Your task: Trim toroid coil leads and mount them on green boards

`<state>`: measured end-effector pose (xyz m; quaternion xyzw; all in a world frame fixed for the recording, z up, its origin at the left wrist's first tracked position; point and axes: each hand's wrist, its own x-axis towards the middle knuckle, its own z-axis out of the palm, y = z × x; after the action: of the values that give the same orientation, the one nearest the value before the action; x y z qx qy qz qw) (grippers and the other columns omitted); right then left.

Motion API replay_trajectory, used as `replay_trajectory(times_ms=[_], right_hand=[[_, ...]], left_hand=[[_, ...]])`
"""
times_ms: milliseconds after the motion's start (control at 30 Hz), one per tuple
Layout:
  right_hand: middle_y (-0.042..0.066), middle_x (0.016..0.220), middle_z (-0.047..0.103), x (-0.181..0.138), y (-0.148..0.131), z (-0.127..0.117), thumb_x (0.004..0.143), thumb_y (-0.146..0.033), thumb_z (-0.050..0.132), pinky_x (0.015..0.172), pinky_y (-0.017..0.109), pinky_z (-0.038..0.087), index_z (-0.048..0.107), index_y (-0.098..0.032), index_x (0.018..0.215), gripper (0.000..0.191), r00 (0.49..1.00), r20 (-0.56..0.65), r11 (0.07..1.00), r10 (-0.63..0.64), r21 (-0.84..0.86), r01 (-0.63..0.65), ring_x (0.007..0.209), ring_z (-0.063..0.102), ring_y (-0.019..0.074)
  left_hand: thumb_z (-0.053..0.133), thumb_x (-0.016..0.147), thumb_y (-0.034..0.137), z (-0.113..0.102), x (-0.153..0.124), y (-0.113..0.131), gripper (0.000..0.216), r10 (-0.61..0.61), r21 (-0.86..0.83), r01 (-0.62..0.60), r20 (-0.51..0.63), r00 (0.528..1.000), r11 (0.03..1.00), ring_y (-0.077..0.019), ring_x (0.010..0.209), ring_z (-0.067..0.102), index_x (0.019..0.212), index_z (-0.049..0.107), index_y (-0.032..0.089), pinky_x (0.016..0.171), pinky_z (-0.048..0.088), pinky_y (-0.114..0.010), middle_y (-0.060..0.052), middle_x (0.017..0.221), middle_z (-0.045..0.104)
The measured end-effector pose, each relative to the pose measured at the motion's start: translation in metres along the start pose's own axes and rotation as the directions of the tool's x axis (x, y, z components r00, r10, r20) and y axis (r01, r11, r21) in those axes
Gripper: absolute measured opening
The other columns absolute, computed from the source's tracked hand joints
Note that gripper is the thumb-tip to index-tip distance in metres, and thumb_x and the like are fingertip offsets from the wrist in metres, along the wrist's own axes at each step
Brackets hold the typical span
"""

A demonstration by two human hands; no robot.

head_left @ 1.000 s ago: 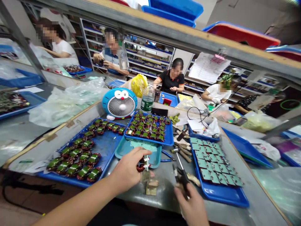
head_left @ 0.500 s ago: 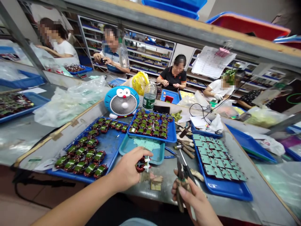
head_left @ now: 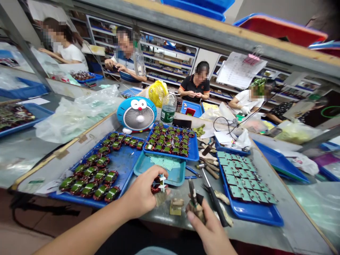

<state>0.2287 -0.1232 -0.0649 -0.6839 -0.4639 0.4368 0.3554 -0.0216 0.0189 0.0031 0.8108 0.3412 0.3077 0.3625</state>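
Observation:
My left hand is closed round a copper-wound ring coil with a white tie, held just above the grey bench. My right hand grips the handles of a pair of pliers, jaws pointing up, a short way right of the coil. A small brown block lies on the bench between the two hands. Behind the coil sits a teal tray holding pale green pads.
Blue trays hold green-taped coils at left and centre, and green square boards at right. Loose hand tools lie between trays. A blue cartoon fan, a water bottle and plastic bags stand behind. Several people work at benches beyond.
My right hand has picked the pliers up off the bench and brought them left toward the coil. My left hand keeps hold of the coil, shifted only slightly.

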Motion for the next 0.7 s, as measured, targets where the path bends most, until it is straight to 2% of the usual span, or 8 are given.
replay_trajectory(times_ms=[67,167,233,333,433,500,600,700], right_hand=[[0.011,0.134,0.071,0.010,0.010,0.002,0.099,-0.063,0.055,0.105,0.040,0.052,0.063,-0.023,0.135,0.055,0.985,-0.100,0.952,-0.138,-0.287,0.105,0.126,0.065,0.0306],[0.015,0.105,0.075,0.026,0.033,0.002,0.100,-0.065,0.046,0.090,0.048,0.055,0.071,-0.022,0.101,0.049,0.928,-0.192,0.777,-0.318,-0.615,0.139,0.102,0.069,0.0362],[0.016,0.108,0.073,0.038,0.046,-0.004,0.098,-0.065,0.049,0.091,0.052,0.051,0.071,-0.024,0.092,0.047,0.916,-0.197,0.737,-0.349,-0.662,0.138,0.100,0.066,0.0382],[0.019,0.123,0.069,0.060,0.056,-0.021,0.099,-0.059,0.051,0.095,0.052,0.048,0.072,-0.023,0.096,0.042,0.892,-0.238,0.683,-0.386,-0.724,0.102,0.104,0.065,0.0384],[0.022,0.105,0.071,0.083,0.059,-0.040,0.101,-0.042,0.045,0.087,0.048,0.049,0.072,-0.017,0.096,0.036,0.868,-0.304,0.656,-0.392,-0.754,0.032,0.093,0.067,0.0367],[0.018,0.091,0.072,0.095,0.058,-0.049,0.099,-0.033,0.046,0.081,0.043,0.050,0.071,-0.017,0.093,0.030,0.861,-0.317,0.651,-0.399,-0.759,0.022,0.086,0.068,0.0336],[0.016,0.088,0.072,0.100,0.055,-0.055,0.100,-0.031,0.041,0.077,0.039,0.051,0.070,-0.019,0.091,0.032,0.850,-0.322,0.669,-0.417,-0.742,0.047,0.084,0.070,0.0309],[0.013,0.078,0.071,0.083,0.049,-0.054,0.105,-0.041,0.033,0.067,0.039,0.052,0.070,-0.023,0.088,0.045,0.853,-0.326,0.713,-0.408,-0.697,0.074,0.073,0.069,0.0306]], left_hand=[[0.068,0.090,0.032,0.003,0.000,-0.002,0.027,-0.071,-0.030,0.070,-0.033,0.997,0.997,-0.0213,0.084,0.066,0.113,0.059,0.021,0.077,0.052,-0.032,-0.006,0.105,0.066],[0.073,0.087,0.037,0.009,-0.001,-0.004,0.032,-0.173,-0.099,0.167,-0.054,0.983,0.981,-0.0235,0.085,0.068,0.113,0.061,0.022,0.077,0.053,-0.033,-0.005,0.104,0.069],[0.077,0.084,0.039,0.012,0.000,-0.005,0.039,-0.210,-0.130,0.201,-0.058,0.976,0.971,-0.0243,0.085,0.069,0.115,0.060,0.023,0.076,0.053,-0.033,-0.005,0.104,0.069],[0.078,0.083,0.039,0.015,0.004,-0.002,0.048,-0.244,-0.190,0.228,-0.069,0.967,0.955,-0.0254,0.092,0.069,0.124,0.058,0.024,0.081,0.054,-0.034,-0.007,0.112,0.068],[0.075,0.083,0.035,0.019,0.007,0.001,0.051,-0.279,-0.264,0.250,-0.080,0.957,0.932,-0.0263,0.100,0.065,0.130,0.055,0.025,0.088,0.050,-0.036,-0.008,0.120,0.065],[0.074,0.082,0.034,0.021,0.008,0.002,0.051,-0.329,-0.352,0.286,-0.067,0.942,0.891,-0.0233,0.092,0.062,0.128,0.054,0.025,0.083,0.048,-0.034,-0.004,0.107,0.064],[0.079,0.075,0.032,0.023,0.009,0.004,0.052,-0.423,-0.596,0.339,-0.003,0.906,0.728,-0.0171,0.077,0.053,0.119,0.052,0.023,0.071,0.045,-0.030,0.003,0.087,0.054],[0.078,0.072,0.031,0.024,0.012,0.007,0.049,-0.451,-0.747,0.341,0.062,0.891,0.571,-0.0152,0.072,0.050,0.111,0.052,0.022,0.064,0.045,-0.028,0.004,0.083,0.049]])
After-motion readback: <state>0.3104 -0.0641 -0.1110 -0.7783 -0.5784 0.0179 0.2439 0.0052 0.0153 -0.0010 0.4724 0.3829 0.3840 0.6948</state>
